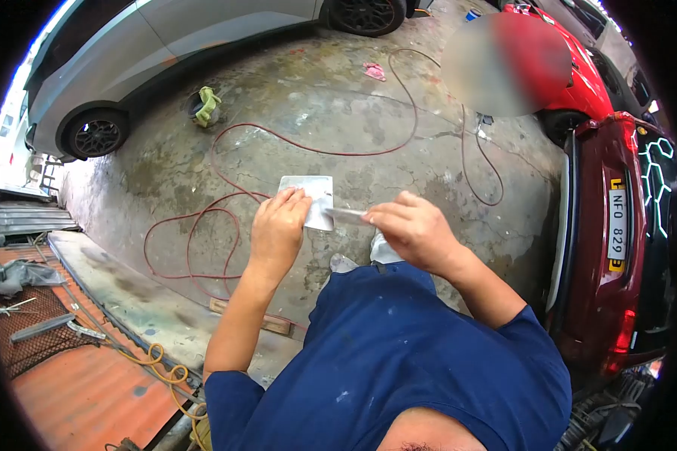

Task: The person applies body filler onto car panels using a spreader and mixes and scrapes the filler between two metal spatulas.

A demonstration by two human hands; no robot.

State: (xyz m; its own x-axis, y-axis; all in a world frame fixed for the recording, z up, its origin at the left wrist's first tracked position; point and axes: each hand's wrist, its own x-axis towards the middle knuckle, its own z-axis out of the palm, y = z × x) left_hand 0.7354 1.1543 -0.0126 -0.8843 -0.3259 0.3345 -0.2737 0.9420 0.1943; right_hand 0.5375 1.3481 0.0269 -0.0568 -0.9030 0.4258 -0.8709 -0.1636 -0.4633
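My left hand is closed on the left side of a flat, pale rectangular plate, held out in front of my body. My right hand grips a thin, narrow putty knife. The tip of the knife reaches the right part of the plate, near a small dark mark; its blade is slightly blurred. From here I cannot tell whether the tip presses on the surface. The fingers of the left hand cover part of the plate.
A red hose loops over the concrete floor. A silver car stands behind left, a dark red vehicle at right, a bright red car further back. A bucket with a green cloth and wood blocks lie around.
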